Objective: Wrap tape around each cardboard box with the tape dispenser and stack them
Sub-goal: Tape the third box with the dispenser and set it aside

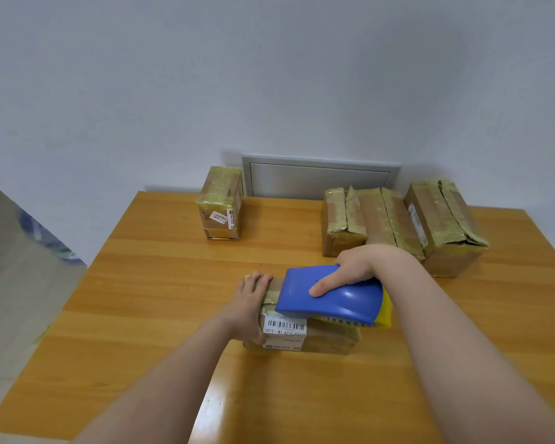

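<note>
Cardboard box (308,339) lies flat at centre of the desk (141,315), near the front edge, closed, contents hidden; old yellowish tape on top, white barcode label (285,325) on the near side. Left hand (249,304) grips the box's left end, fingers (260,280) curled over the top edge, thumb down on the near side. Right hand (356,270) wraps round the blue tape dispenser (340,299), thumb laid flat along its side; the other fingers are hidden behind the body. Dispenser sits on the box top, yellow tape roll (387,310) poking out at its right end, overhanging the box's right edge. Far left on the desk: taped box stack (221,203), a taller box on a flatter one, both closed, labels on the front. Far right: three taped boxes (398,219) side by side, touching, tape wrinkled and peeling at the seams; the right wrist overlaps the middle one in view. Desk is orange-toned wood with a glossy surface. Grey metal wall panel (321,177) behind the far edge, plain white wall (269,75) above, pale floor (10,283) at left.
</note>
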